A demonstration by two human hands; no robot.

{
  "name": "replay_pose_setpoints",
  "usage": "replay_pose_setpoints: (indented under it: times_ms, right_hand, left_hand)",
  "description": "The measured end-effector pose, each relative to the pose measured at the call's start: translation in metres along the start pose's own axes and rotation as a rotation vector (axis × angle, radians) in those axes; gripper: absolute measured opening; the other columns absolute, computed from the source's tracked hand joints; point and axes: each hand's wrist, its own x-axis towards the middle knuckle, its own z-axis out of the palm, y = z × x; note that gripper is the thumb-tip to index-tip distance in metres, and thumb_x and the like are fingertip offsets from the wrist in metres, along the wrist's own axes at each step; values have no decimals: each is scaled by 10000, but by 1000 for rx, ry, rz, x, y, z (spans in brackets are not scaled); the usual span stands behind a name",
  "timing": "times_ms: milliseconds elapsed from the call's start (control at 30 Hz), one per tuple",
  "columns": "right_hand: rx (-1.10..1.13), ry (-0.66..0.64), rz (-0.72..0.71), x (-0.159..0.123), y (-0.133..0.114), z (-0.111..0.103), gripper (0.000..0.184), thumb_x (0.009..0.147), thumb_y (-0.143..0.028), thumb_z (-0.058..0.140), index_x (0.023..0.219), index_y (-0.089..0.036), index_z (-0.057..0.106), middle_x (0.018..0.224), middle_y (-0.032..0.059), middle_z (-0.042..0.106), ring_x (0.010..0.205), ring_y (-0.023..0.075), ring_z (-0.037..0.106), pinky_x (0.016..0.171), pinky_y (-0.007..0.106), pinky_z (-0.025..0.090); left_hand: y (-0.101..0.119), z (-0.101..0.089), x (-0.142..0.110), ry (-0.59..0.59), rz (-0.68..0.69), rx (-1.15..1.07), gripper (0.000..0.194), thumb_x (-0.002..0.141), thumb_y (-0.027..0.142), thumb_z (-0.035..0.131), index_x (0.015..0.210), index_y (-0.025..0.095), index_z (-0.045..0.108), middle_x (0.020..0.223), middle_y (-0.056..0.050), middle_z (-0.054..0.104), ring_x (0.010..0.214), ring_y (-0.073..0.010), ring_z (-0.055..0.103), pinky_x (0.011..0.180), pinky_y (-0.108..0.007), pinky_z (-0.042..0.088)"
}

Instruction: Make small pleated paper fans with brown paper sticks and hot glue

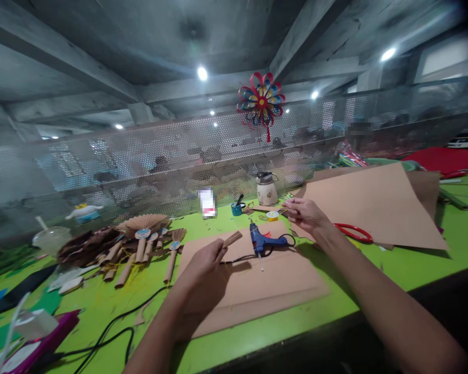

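Note:
My left hand (207,259) is closed on a small folded strip of pleated brown paper (233,238), its ridged end sticking out past the fingers. Further back on the right, my right hand (304,212) pinches a thin yellow thread, close to a round spool of yellow thread (272,215) with a white label. Between the hands, a blue hot glue gun (262,240) lies on brown paper sheets (265,291), its nozzle pointing away from me. A thin yellow strand also hangs below my left hand.
Finished brown paper fans (141,235) with rolled handles are heaped at left. Behind stand a teal tape roll (237,209) and a bottle (266,189). Red-handled scissors (354,233) and large brown paper sheets (374,202) lie right. Black cords (113,322) cross the front left.

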Motion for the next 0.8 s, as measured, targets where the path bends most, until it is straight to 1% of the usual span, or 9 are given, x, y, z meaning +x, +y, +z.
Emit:
replay_pose_setpoints:
  times_ms: [133,233,367,467,567,667,733,800]
  right_hand:
    - [44,4,8,-2,-10,-3,176,656,-118,755,665,-138,580,502,-67,407,397,27,258,375,168,220]
    - [53,4,6,-4,-16,-7,159,659,-89,727,668,-136,575,516,-64,416,401,27,261,374,164,233]
    - [26,2,-7,-4,-19,-10,174,689,-97,716,671,-152,552,525,-70,405,394,27,240,366,169,214]
    - [-25,-6,-21,-2,-17,-12,203,704,-139,735,675,-166,536,529,-72,401,399,31,241,375,175,211]
    - [-114,-12,-29,0,-11,-12,234,690,-221,765,653,-168,541,489,-83,373,402,40,241,385,189,198]
    - [-256,-40,-28,-2,-5,-11,253,675,-292,782,626,-161,572,436,-90,354,394,46,238,390,203,162]
    - [-374,-88,-26,-5,-3,-10,225,673,-292,784,630,-145,620,424,-83,375,394,49,248,397,208,141]
    - [-493,-166,-18,-9,-3,-9,179,687,-274,773,648,-133,670,424,-75,397,399,54,266,405,211,132]
  left_hand:
    - [8,2,0,1,-5,24,279,945,421,374,752,233,447,759,-37,604,667,-205,515,591,-301,305]
    - [12,3,-1,-1,5,34,267,954,398,354,765,232,442,776,-35,599,698,-211,526,614,-306,307]
    - [18,3,-4,-10,15,26,268,965,389,327,787,231,450,818,-38,611,732,-218,538,640,-309,326]
    - [21,4,-7,-19,18,9,273,965,386,319,782,232,450,830,-37,621,730,-215,540,643,-308,341]
    - [21,4,-8,-14,5,-22,265,949,397,350,779,231,467,826,-43,633,728,-215,545,643,-307,355]
    - [18,3,-8,8,-23,-44,264,923,429,401,777,230,493,790,-52,639,710,-216,549,626,-304,359]
    - [14,0,-8,36,-41,-44,258,895,459,457,783,232,507,768,-49,636,698,-216,551,610,-298,352]
    - [8,-3,-8,66,-60,-34,249,865,474,510,793,236,521,758,-43,631,696,-219,556,602,-294,345]
